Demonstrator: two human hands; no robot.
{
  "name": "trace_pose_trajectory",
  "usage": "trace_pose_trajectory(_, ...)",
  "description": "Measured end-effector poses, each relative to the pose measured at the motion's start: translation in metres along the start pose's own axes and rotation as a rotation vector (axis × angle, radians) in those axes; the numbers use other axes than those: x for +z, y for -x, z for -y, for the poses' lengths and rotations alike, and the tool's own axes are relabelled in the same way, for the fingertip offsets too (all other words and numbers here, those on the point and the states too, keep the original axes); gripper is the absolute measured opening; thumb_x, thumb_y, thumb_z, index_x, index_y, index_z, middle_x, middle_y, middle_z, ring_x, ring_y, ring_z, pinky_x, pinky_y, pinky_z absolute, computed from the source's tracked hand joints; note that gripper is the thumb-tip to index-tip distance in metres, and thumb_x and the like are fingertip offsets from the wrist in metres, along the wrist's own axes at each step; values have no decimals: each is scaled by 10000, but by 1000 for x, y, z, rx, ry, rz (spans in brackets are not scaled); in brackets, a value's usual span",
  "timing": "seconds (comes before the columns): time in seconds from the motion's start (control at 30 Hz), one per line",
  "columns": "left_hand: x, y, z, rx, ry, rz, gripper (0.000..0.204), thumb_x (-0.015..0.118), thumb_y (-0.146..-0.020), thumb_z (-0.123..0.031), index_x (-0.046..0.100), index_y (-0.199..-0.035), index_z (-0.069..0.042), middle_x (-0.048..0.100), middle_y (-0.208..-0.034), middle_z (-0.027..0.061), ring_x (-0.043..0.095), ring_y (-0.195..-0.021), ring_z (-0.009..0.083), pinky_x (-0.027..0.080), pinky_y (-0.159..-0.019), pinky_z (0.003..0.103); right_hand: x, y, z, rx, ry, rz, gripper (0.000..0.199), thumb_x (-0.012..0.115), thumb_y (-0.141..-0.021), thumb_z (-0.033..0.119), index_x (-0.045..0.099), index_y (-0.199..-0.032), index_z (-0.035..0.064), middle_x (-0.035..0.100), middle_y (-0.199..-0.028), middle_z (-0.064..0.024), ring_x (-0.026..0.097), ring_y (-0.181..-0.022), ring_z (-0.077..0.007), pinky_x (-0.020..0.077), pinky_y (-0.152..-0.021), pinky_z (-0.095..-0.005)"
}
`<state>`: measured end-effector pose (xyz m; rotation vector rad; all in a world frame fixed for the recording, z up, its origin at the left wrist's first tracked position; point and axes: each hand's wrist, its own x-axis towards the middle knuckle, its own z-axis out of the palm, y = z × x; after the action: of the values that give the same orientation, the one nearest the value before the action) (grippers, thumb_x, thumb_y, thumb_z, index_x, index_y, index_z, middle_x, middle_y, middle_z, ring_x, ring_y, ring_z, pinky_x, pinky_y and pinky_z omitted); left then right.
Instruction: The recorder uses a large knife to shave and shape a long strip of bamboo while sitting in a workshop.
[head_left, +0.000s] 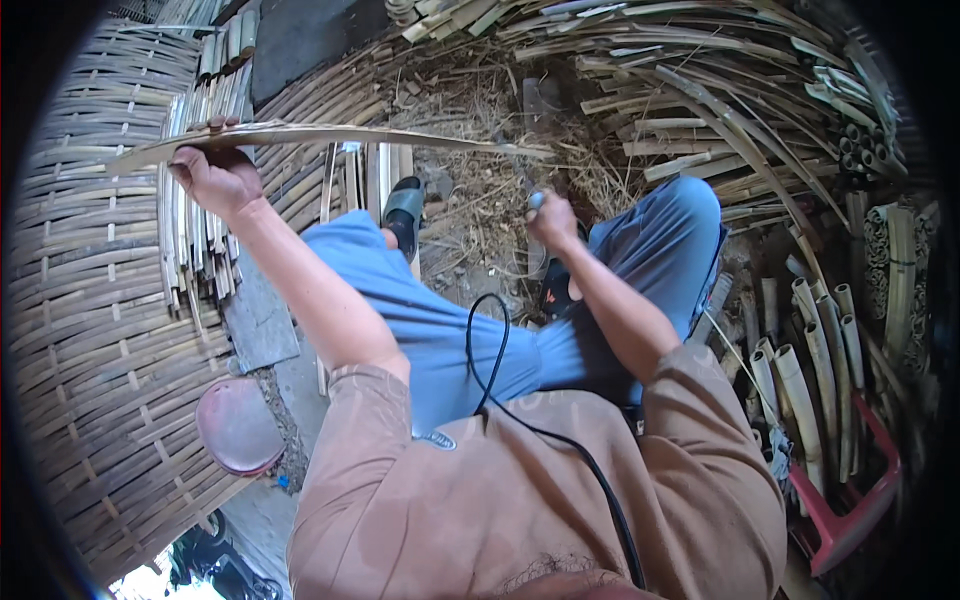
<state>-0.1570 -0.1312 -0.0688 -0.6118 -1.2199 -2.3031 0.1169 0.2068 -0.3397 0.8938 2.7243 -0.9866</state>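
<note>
My left hand (222,180) is raised at the left, its fingers closed around a long, flat bamboo strip (350,134). The strip runs sideways across the view, tapering toward its right end. Lower and to the right, my right hand (553,222) is closed in a fist around a tool with a light blue handle (537,200). Only the handle's end shows clearly, so I cannot tell what kind of tool it is. That fist is between my knees, a little below the strip's right end and apart from it.
Bamboo shavings (470,190) cover the ground ahead. Split bamboo (680,120) is piled at the far right, and cut bamboo tubes (800,390) stand below it near a red plastic frame (850,520). Woven bamboo matting (110,370) spreads at the left beside a round pinkish-grey object (240,428).
</note>
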Motion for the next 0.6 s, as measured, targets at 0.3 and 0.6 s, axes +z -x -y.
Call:
trace_pose_trajectory(0.3, -6, 3, -8, -186, 333, 259, 252, 694, -957, -396, 629, -1020, -160, 639, -912, 67, 594, -791, 282, 506, -742, 490, 0, -12, -40, 253, 87, 82, 306, 651, -862, 148, 662, -1154, 56, 729, -1101, -239, 690, -1081, -428, 567, -884, -514)
trace_pose_trajectory(0.6, 32, -1, -1, -98, 256, 106, 288, 621, -986, -394, 630, -1001, -106, 641, -907, 148, 600, -752, 301, 512, -774, 510, 29, -58, -67, 470, -395, 261, 214, 621, -843, 139, 710, -892, -49, 745, -895, -198, 747, -810, -354, 585, -674, -468)
